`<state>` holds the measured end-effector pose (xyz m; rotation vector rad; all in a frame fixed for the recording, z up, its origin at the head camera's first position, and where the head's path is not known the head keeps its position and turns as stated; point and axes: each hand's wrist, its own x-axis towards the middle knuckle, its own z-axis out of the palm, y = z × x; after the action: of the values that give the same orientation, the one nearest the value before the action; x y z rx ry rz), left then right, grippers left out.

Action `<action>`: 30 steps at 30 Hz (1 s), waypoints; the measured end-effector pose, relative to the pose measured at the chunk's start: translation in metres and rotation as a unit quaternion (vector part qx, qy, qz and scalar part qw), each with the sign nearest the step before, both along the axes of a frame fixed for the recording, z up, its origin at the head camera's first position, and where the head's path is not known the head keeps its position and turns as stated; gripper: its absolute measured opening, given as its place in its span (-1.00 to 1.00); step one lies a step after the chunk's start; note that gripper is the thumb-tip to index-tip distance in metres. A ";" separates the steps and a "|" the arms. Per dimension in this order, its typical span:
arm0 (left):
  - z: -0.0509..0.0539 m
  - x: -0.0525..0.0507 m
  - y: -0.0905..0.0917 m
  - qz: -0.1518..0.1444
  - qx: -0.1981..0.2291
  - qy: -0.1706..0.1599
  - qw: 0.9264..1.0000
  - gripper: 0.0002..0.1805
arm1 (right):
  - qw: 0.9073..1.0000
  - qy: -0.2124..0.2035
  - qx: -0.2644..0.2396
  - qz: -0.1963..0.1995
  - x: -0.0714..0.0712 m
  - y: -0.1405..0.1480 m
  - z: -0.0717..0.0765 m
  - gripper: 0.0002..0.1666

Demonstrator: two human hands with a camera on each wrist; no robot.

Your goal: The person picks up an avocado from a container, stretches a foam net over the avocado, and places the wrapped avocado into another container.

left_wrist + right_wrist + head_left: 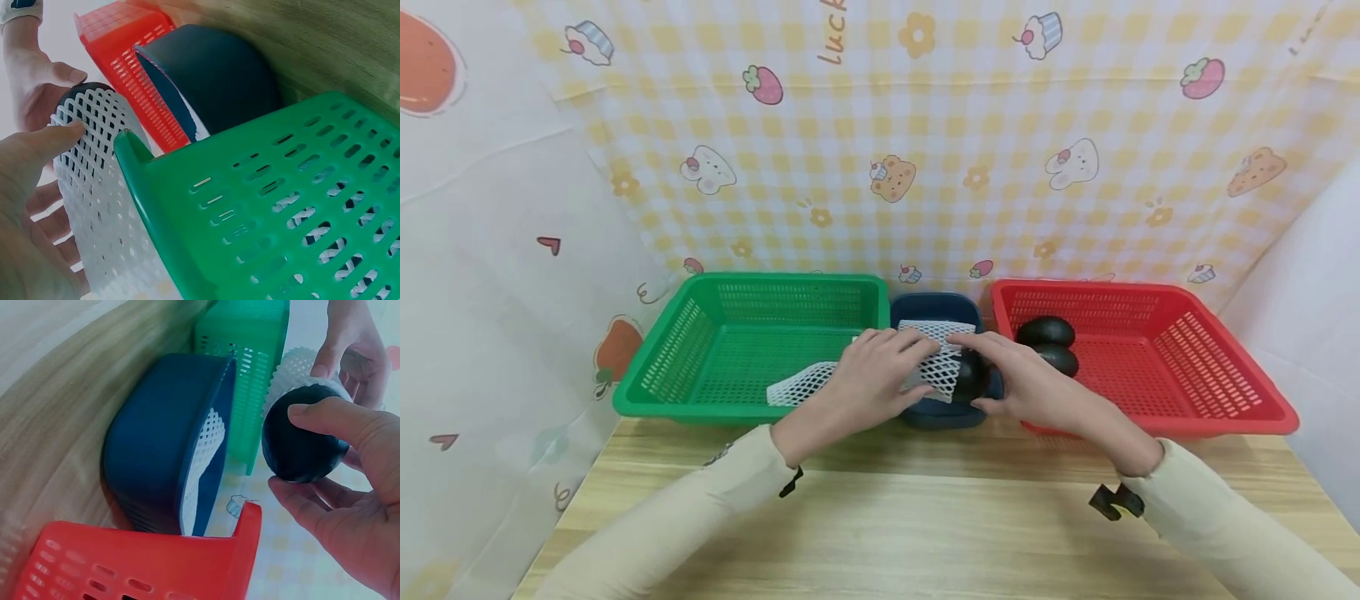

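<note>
Above the blue bin (942, 417), both hands meet at a white foam net sleeve (946, 373) and a dark, egg-shaped avocado (973, 377). My left hand (871, 371) holds the sleeve, thumb on its near side and fingers behind. My right hand (1037, 385) grips the avocado's bare end between thumb and fingers. The avocado's other end sits inside the net (97, 134). In the right wrist view the avocado's dark rounded end (306, 440) sticks out of the sleeve's mouth.
More white foam net (209, 447) lies inside the blue bin. To the left stands a green basket (692, 410) with a netted piece (803, 385), partly hidden by my left arm. On the right, a red basket (1150, 287) holds two dark avocados (1047, 331). A patterned cloth hangs behind.
</note>
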<state>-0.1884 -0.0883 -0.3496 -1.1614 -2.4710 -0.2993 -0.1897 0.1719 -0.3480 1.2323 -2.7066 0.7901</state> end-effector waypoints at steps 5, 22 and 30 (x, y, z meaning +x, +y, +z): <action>0.001 0.000 0.000 0.000 0.001 -0.003 1.000 -0.41 | 0.999 0.007 -0.040 0.011 0.001 0.003 -0.004 0.14; 0.007 -0.001 -0.005 -0.015 0.017 -0.013 1.000 -0.36 | 0.982 -0.044 -0.182 -0.009 0.005 -0.001 -0.015 -0.09; 0.008 0.001 -0.005 -0.019 0.027 -0.006 0.999 -0.34 | 0.973 -0.073 -0.219 -0.013 0.009 -0.004 -0.017 -0.13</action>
<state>-0.1879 -0.0930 -0.3418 -1.1893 -2.4379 -0.3836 -0.1807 0.1683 -0.3653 1.0674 -2.4449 1.4262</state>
